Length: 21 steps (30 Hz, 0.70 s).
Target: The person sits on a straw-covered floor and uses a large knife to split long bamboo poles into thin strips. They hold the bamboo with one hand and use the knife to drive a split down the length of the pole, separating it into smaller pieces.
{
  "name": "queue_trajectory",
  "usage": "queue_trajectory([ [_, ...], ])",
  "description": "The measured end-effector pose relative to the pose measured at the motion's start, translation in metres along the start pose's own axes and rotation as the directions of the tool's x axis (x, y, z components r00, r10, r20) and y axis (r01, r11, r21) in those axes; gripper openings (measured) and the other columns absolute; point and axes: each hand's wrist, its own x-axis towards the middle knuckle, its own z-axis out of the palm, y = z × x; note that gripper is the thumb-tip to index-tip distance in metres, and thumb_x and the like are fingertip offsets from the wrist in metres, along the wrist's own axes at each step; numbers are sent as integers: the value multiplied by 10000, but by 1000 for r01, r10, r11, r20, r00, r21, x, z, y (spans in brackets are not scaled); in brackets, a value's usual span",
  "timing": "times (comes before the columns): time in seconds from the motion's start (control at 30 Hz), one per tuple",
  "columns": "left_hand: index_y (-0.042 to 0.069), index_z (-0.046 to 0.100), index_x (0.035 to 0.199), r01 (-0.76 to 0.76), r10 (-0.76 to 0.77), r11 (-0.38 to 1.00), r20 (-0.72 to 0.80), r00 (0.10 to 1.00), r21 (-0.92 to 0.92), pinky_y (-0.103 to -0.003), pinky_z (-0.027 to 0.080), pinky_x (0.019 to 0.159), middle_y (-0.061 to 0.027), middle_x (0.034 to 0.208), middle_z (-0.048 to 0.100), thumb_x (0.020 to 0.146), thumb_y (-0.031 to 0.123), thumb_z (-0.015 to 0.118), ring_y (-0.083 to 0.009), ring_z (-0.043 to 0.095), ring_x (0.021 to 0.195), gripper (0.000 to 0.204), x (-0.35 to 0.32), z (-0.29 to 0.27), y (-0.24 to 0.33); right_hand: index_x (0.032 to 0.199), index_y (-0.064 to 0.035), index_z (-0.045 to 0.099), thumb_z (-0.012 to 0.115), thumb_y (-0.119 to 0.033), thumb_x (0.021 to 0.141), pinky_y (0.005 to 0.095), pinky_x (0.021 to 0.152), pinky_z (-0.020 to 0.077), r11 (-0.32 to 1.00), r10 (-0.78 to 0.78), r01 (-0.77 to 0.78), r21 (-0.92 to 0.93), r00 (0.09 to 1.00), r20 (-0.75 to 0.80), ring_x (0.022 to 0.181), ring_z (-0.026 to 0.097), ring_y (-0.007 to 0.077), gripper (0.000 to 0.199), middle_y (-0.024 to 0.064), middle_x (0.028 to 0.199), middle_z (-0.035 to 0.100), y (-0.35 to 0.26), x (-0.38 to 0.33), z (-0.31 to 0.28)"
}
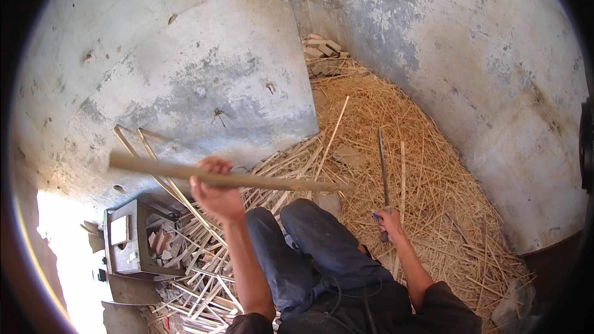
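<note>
My left hand point(216, 193) is closed around a long, flat length of split bamboo point(275, 182), raised level in front of my knees. It is slightly blurred, and its wider end sticks out to the left. To the right of my knees, my right hand point(389, 221) grips the dark handle of a long, narrow, knife-like tool point(383, 167). Its dark blade points away from me over the shavings. A small bit of blue shows by the fingers. My legs point(328, 235) are bent between the two hands.
Straw-coloured shavings point(371, 105) cover the floor ahead and right. Split strips point(204, 272) lie heaped at left; two long ones point(133, 148) lean on the wall point(204, 86). A box-like wooden cabinet point(133, 260) holds broken pieces. Bricks point(323, 47) sit in the far corner.
</note>
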Motion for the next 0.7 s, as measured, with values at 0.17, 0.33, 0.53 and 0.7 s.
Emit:
queue_trajectory([
  [0.17, 72, 532, 1042, 186, -160, 981, 316, 935, -52, -410, 438, 902, -70, 980, 546, 1043, 553, 468, -207, 525, 909, 485, 6, 2, -89, 803, -76, 503, 671, -86, 916, 262, 383, 287, 998, -9, 15, -58, 996, 93, 431, 377, 71, 202, -24, 569, 419, -21, -13, 38],
  [0.33, 67, 505, 1046, 60, -162, 973, 475, 865, 223, -389, 514, 843, -105, 976, 631, 1084, 412, 480, -210, 642, 935, 348, 13, 49, -101, 798, -73, 529, 691, -104, 914, 263, 392, 287, 998, -27, 35, -50, 987, 157, 423, 376, 67, 202, -36, 561, 417, -19, -18, 53],
  [0.53, 54, 542, 1017, 53, -143, 976, 443, 885, 210, -274, 396, 542, 13, 654, 419, 1095, 323, 502, -101, 412, 548, 283, 26, 105, -95, 777, -98, 493, 678, -129, 928, 246, 388, 276, 990, -24, -13, 142, 966, 256, 417, 367, 54, 240, -43, 557, 406, -37, -34, 82],
  [0.7, 61, 558, 952, 147, -273, 957, 603, 750, 249, -286, 321, 502, 31, 617, 336, 1093, 509, 360, -100, 319, 524, 510, 32, 107, -122, 753, -125, 455, 656, -130, 941, 242, 385, 280, 977, -8, -63, 205, 945, 328, 404, 355, 48, 275, -53, 541, 387, -56, -38, 101],
])
